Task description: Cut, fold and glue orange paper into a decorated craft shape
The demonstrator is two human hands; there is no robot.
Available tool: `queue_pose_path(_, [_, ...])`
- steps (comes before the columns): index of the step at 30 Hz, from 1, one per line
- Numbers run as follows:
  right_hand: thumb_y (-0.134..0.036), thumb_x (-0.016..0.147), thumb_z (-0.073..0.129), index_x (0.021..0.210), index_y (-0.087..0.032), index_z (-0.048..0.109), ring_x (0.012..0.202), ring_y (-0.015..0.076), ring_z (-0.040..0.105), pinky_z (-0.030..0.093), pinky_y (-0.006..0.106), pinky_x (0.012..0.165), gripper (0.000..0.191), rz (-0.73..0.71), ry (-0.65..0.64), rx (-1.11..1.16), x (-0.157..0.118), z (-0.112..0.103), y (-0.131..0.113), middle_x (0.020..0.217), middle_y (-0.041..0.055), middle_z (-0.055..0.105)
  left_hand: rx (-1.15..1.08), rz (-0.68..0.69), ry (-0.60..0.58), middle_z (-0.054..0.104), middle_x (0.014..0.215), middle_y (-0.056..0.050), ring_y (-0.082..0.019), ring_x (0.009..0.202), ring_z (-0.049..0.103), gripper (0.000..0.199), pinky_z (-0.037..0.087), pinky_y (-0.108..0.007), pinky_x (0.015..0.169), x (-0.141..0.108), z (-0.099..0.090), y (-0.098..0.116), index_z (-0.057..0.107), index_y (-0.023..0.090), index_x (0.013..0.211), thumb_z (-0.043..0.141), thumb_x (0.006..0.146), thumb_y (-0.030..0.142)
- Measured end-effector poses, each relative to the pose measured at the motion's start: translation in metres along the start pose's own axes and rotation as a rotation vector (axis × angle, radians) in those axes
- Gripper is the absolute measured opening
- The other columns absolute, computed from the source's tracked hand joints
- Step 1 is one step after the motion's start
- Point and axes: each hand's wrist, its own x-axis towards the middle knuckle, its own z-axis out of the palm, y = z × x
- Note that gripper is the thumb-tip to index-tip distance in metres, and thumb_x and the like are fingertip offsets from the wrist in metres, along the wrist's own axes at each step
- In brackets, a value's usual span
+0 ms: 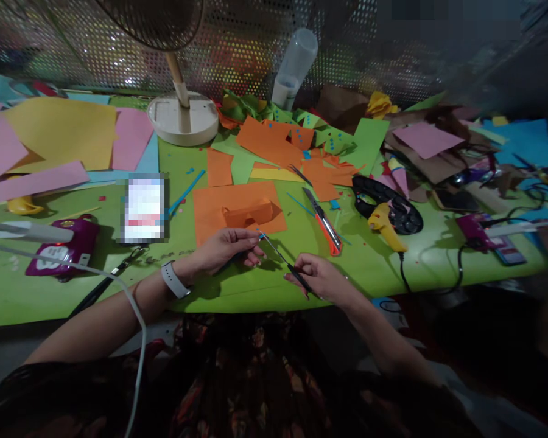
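Observation:
My right hand (322, 277) is closed around the black handle of a pair of scissors (279, 254), whose thin blades point up and left to the fingertips of my left hand. My left hand (228, 249), with a pale watch on its wrist, pinches something small between thumb and forefinger. A bluish bit shows at the blade tips, probably a paper strip, too small to make out fully. Just beyond the left fingers, a folded orange paper piece (249, 214) stands on a flat orange sheet (206, 204). A red utility knife (323, 224) lies to the right, apart from both hands.
Orange and green paper scraps (274, 141) pile up behind. A fan (182, 118) and a bottle (296, 64) stand at the back. On the left are a phone (144, 210) and a purple device (64, 246). A yellow glue gun (388, 228) and a black tray (411, 213) lie right.

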Motion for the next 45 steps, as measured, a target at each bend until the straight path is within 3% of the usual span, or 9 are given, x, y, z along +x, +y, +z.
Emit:
queue_pose_path(10, [-0.064,0.059,0.083,0.069,-0.023,0.043,0.041,0.0065,0.039,0.031,0.023,0.043,0.058,0.015,0.020,-0.011,0.0007,-0.0001,-0.0023,0.050,-0.0097,0.047,0.054,-0.073,0.024,0.076,0.081,-0.008,-0.010,0.058,0.067,0.021,0.055,-0.021,0.058,-0.0047,0.0025,0.0066,0.071,0.012,0.091,0.075,0.085,0.032])
queue_pose_path(45, [-0.065,0.057,0.084,0.069,-0.023,0.045,0.044,0.0075,0.042,0.033,0.023,0.043,0.058,0.006,-0.020,-0.007,0.0004,-0.0008,0.0003,0.051,-0.0089,0.049,-0.003,0.015,0.006,0.076,0.077,-0.008,-0.010,0.058,0.067,0.021,0.057,-0.020,0.059,-0.0050,0.0059,0.0061,0.072,0.011,0.087,0.078,0.083,0.030])
